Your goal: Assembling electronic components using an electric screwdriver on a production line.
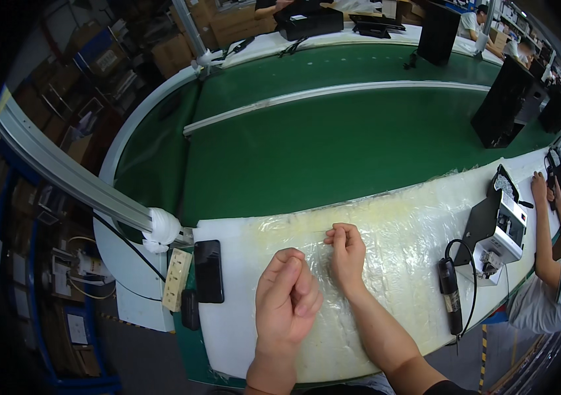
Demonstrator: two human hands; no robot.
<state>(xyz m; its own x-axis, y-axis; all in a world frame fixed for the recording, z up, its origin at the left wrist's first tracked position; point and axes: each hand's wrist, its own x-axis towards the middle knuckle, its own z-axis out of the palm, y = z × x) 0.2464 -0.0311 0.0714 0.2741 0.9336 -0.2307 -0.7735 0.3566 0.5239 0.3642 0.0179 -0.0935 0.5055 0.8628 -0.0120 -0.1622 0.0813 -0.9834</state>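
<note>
My left hand is raised over the plastic-covered work surface, its fingers curled and the thumb pressed against them. Just right of it and a little farther off, my right hand holds thumb and forefinger together in a pinch. The two hands are apart. Whatever sits in either pinch, if anything, is too small or hidden to name. A black phone lies left of my hands. To their right are a black electric screwdriver with a cable and a black-and-silver boxy device.
Beyond the work surface runs a green conveyor belt with a metal rail. A power strip and a small black case sit by a metal post. Black housings stand on the belt. A co-worker's arms reach in at right.
</note>
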